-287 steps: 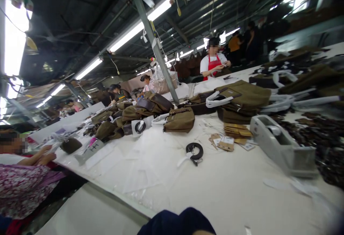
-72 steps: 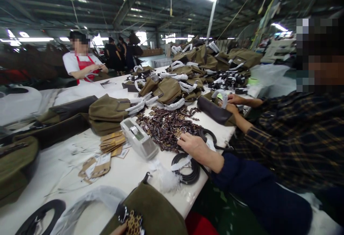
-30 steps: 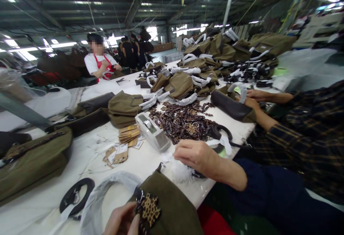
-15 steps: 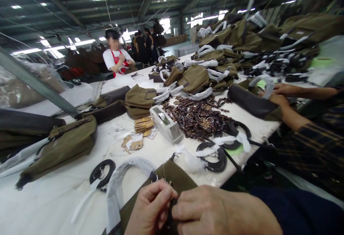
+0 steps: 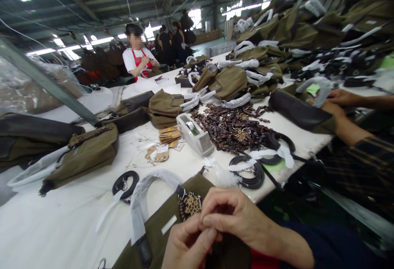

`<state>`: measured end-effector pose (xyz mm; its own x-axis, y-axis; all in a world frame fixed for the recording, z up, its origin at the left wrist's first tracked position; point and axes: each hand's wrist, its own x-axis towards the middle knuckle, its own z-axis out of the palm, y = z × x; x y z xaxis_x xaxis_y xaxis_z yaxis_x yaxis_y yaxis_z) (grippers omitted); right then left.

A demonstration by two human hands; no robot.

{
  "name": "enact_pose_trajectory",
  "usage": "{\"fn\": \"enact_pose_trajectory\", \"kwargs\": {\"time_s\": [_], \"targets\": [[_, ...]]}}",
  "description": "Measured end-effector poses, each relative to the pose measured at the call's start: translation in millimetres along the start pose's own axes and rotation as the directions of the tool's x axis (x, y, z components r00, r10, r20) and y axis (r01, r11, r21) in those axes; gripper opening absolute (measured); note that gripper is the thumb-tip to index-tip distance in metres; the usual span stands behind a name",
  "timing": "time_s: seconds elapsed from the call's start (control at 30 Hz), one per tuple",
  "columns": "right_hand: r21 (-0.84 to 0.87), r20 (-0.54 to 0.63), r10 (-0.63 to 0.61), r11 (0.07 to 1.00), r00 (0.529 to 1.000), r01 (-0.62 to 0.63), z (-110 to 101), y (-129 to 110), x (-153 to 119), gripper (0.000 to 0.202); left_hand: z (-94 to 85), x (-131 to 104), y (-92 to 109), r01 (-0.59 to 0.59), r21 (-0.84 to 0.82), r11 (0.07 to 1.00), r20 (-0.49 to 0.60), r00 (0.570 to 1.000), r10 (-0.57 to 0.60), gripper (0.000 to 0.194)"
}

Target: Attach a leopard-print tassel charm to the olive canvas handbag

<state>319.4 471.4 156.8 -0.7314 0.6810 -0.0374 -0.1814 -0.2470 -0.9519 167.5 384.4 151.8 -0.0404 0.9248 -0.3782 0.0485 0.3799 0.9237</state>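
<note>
An olive bag [image 5: 160, 215] with a handle wrapped in white film [image 5: 138, 207] lies at the near table edge. A leopard-print charm [image 5: 192, 204] with dark beads rests on it, beside a small white strip [image 5: 169, 224]. My left hand [image 5: 189, 242] is pinched just below the charm. My right hand [image 5: 240, 219] is pinched too, its fingertips touching those of my left. What the fingertips hold is too small and hidden to name.
Beyond the bag are a white tape dispenser [image 5: 195, 135], brown tags [image 5: 158, 153], a heap of dark charms [image 5: 234, 131] and coiled black straps [image 5: 249, 174]. Olive bags [image 5: 89, 154] lie left and behind. At right, another person's hands [image 5: 338, 107] touch a bag.
The view has shifted, and the surroundings appear slightly further right. My hands have changed their pinch, and the leopard charm and white strip on the bag now show.
</note>
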Motion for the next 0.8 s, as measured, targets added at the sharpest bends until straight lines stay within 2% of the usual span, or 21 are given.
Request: {"fn": "enact_pose_trajectory", "kwargs": {"time_s": [0.07,0.13,0.2,0.27,0.3,0.33,0.4,0.47,0.5,0.57,0.67,0.8], "targets": [[0.024,0.003,0.018,1.0,1.0,-0.018,-3.6,-3.7,1.3,0.024,-8.6,2.9,1.1,-0.127,0.127,0.984,-0.041,0.99,0.134,0.038],[0.01,-0.003,0.02,1.0,1.0,-0.02,-11.6,-9.9,5.3,0.029,-17.8,9.2,2.0,-0.294,0.363,0.884,-0.088,0.934,0.347,0.026],[-0.071,-0.01,0.015,0.997,1.0,-0.016,-20.9,-16.2,12.1,0.029,-23.8,17.1,0.7,-0.375,0.621,0.688,-0.034,0.864,0.502,0.026],[-0.286,-0.016,-0.023,0.958,1.0,0.018,-28.5,-20.1,21.0,0.024,-25.1,23.5,-3.6,-0.385,0.799,0.461,0.089,0.835,0.543,0.036],[-0.445,-0.01,-0.071,0.894,0.997,0.059,-30.9,-20.7,25.8,0.019,-24.2,25.3,-6.6,-0.389,0.849,0.358,0.15,0.827,0.542,0.038],[-0.61,0.012,-0.133,0.784,0.991,0.113,-32.2,-20.3,30.6,0.016,-22.9,26.0,-9.8,-0.393,0.879,0.27,0.197,0.815,0.545,0.038],[-0.862,0.111,-0.212,0.465,0.971,0.201,-31.5,-17.2,39.7,0.012,-20.5,24.7,-15.9,-0.409,0.898,0.163,0.248,0.776,0.579,0.034],[-0.956,0.21,-0.173,0.17,0.962,0.24,-27.6,-12.7,47.2,0.011,-20.1,21.3,-21.0,-0.438,0.89,0.13,0.269,0.734,0.624,0.027],[-0.965,0.24,-0.127,0.073,0.962,0.25,-25.2,-10.6,50.1,0.011,-20.9,19.6,-23.3,-0.453,0.883,0.12,0.276,0.71,0.649,0.024],[-0.962,0.274,-0.062,-0.035,0.96,0.272,-20.8,-7.2,53.9,0.012,-23.9,16.9,-27.9,-0.477,0.873,0.102,0.284,0.666,0.69,0.021],[-0.951,0.307,-0.055,-0.064,0.95,0.304,-17.4,-5.6,54.1,0.01,-29.3,15.0,-35.6,-0.496,0.865,0.077,0.286,0.613,0.737,0.019],[-0.941,0.339,-0.058,-0.029,0.939,0.338,-15.8,-9.7,47.4,0.009,-34.2,15.1,-44.8,-0.505,0.862,0.045,0.311,0.597,0.74,0.019]]}}
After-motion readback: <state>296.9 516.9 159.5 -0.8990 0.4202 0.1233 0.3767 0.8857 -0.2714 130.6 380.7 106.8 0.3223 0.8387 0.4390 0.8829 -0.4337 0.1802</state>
